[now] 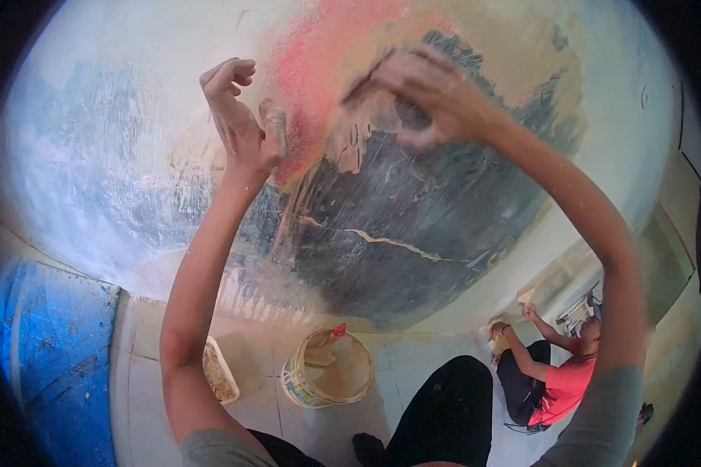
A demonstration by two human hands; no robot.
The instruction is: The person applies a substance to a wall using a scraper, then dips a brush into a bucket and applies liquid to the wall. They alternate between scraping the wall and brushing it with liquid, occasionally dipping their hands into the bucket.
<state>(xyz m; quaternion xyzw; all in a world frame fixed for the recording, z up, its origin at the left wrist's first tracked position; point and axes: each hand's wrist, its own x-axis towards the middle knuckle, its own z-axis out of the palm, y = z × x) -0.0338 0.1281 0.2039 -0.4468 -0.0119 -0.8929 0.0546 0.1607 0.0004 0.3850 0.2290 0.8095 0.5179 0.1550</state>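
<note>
My left hand [244, 117] is raised in front of the wall [413, 226], its fingers curled loosely and apart, with nothing visible in it. To its right, my right hand [428, 93] is blurred by motion; its fingers wrap round a thin dark tool [366, 78], which lies close to the wall surface. The wall shows a pink-red patch, beige smears and a large dark grey area crossed by a pale crack-like line. Whether the tool touches the wall cannot be made out.
On the tiled floor stands a round bucket [350, 393] with beige material and a red-handled tool. Left of it lies a tray [222, 372]. A blue sheet [54, 350] is at the far left. A person in red [565, 385] sits low at the right.
</note>
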